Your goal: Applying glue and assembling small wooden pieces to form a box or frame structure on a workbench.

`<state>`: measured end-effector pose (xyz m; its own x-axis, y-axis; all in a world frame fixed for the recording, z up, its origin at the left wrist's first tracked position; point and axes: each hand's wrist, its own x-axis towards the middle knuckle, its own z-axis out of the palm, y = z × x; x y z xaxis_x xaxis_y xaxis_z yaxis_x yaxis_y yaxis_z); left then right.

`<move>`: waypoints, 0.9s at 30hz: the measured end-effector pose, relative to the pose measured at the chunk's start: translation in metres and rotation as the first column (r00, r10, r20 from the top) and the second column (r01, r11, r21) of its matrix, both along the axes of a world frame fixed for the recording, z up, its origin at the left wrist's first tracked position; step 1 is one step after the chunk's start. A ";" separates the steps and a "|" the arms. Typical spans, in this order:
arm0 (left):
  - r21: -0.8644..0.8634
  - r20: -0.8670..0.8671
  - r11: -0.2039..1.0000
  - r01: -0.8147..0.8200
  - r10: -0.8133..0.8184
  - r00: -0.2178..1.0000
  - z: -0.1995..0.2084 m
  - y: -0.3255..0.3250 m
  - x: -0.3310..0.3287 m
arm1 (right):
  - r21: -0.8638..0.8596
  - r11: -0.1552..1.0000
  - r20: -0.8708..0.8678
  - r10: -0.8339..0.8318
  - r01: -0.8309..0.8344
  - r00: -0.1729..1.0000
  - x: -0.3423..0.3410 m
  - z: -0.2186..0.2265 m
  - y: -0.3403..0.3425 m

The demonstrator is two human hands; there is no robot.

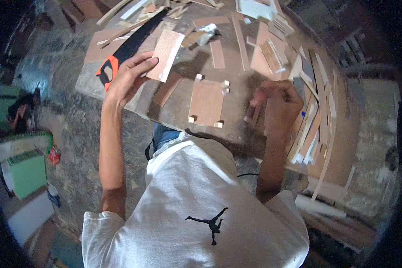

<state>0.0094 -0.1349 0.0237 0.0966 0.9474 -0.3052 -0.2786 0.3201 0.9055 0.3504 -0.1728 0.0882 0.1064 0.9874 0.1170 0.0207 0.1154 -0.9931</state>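
"What does the left hand have?"

"On my feed, the left hand (127,81) pinches a thin panel (167,56) at 11 o'clock, thumb on its face. It's a flat wooden rectangle, pinkish-tan, finely grained, pale along its right edge."

"And the right hand?"

"I see the right hand (281,100) at 2 o'clock, fingers curled and blurred; I can't tell whether it grips anything."

"What's around them?"

"Just above centre, toward 12, I have a smooth reddish-brown board (205,102) with small pale blocks (219,124) at its corners. Slender wood strips (322,107) heap at 3; a black-bladed, orange-handled saw (140,38) lies at 11."
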 end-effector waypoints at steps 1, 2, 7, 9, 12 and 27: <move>-0.025 0.005 0.999 0.022 -0.022 1.000 -0.007 0.001 0.007 | -0.093 0.995 -0.085 -0.031 0.023 0.996 0.012 -0.005 -0.002; -0.047 0.009 0.998 0.052 -0.051 0.999 -0.013 0.001 0.016 | -0.102 0.993 -0.092 -0.069 0.059 0.993 0.017 -0.009 -0.005; -0.120 0.019 0.969 0.216 -0.216 0.976 -0.033 -0.002 0.062 | 0.176 0.945 -0.042 -0.274 0.277 0.961 -0.004 -0.005 -0.020; -0.129 0.047 0.961 0.246 -0.242 0.969 -0.033 -0.005 0.080 | 0.164 0.960 0.031 -0.233 0.225 0.972 0.014 -0.022 -0.035; -0.146 0.122 0.951 0.271 -0.255 0.959 -0.031 -0.010 0.099 | 0.059 0.975 0.067 -0.218 0.214 0.974 0.029 -0.045 -0.060; -0.262 0.158 0.946 0.193 -0.155 0.975 -0.045 -0.051 0.125 | -0.053 0.909 -0.036 -0.415 0.413 0.909 0.016 -0.098 -0.094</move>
